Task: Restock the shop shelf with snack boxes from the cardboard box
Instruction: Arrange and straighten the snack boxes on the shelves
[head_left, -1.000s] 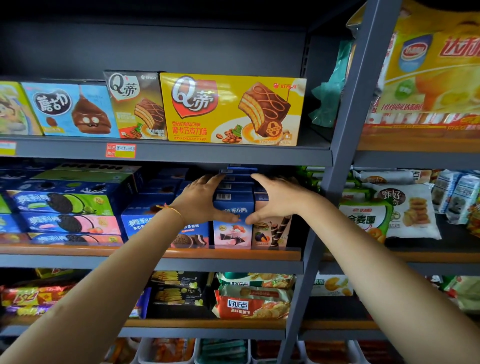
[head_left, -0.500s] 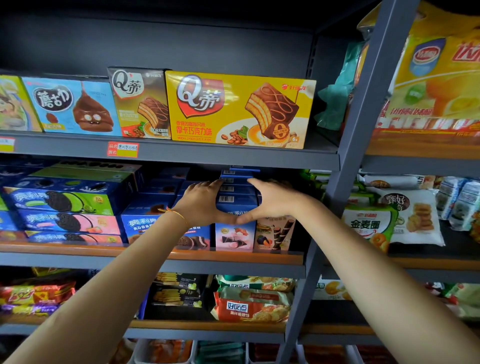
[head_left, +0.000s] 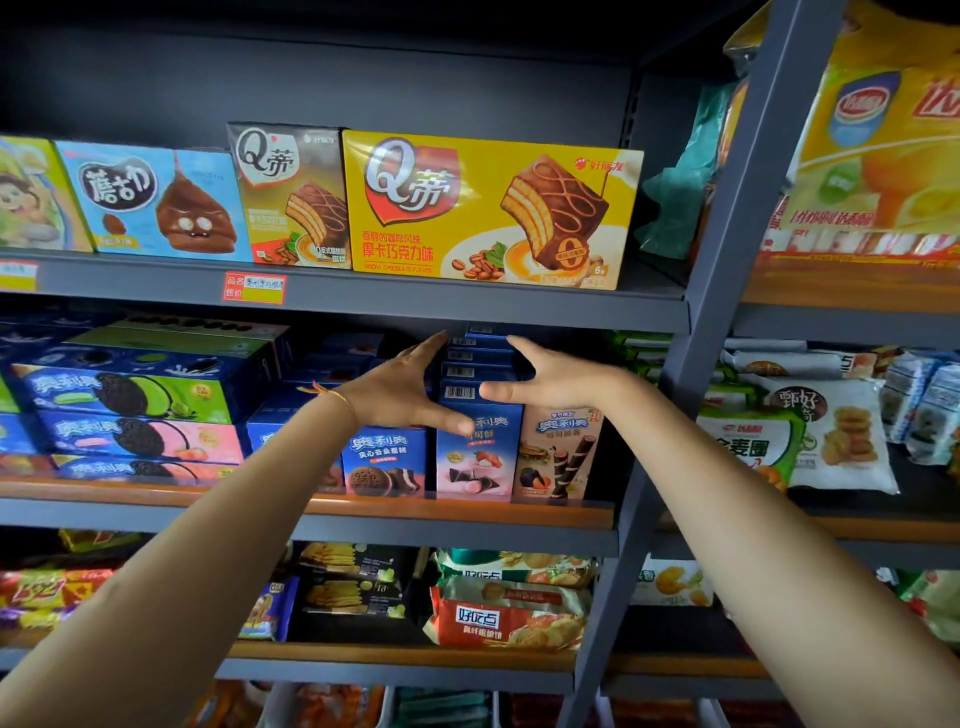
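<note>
2 hands, L (head_left: 402, 387) & R (head_left: 553, 379), fingers released, flanking 1 row of blue snack boxes (head_left: 478, 452).

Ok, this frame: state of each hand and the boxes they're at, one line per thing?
Left hand: open, fingers straight, thumb tip touching the pink-front box.
Right hand: open, fingers spread, no grip on anything.
Pink-front box: upright at the shelf's front edge, heading a row of blue boxes.
Row of blue boxes: upright, barcodes on top, running back into the shelf.
Brown wafer box: upright, right beside the pink-front box.
</note>
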